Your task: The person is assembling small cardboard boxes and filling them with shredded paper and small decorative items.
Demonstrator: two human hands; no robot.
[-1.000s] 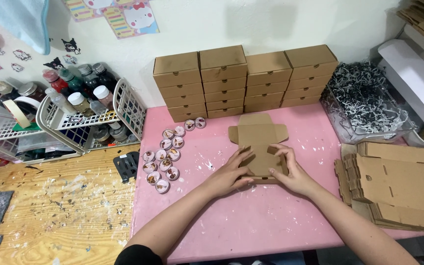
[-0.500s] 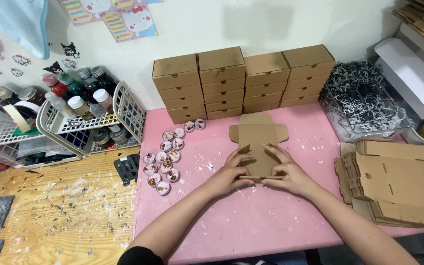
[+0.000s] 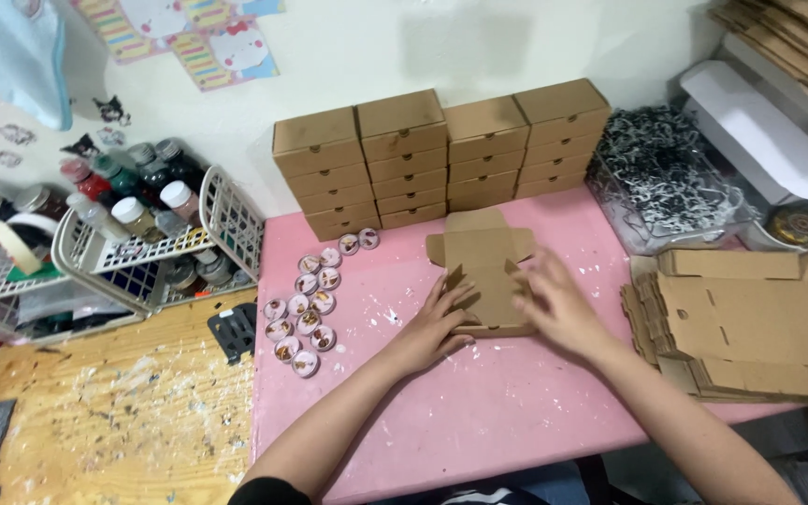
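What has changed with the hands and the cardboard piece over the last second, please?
Both hands have kept pressing on the flat cardboard box blank. The left hand now lifts its left side flap upward, and the right hand has slid up along the right edge. The stacked folded boxes, the round tins and the pile of flat blanks stayed where they were.

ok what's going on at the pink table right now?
A person is working a flat brown cardboard box blank on the paint-speckled pink table. The left hand presses its lower left edge and the right hand its right side, where some flaps stand up. Finished brown boxes are stacked against the wall, small round tins lie left, and more flat blanks are piled right.
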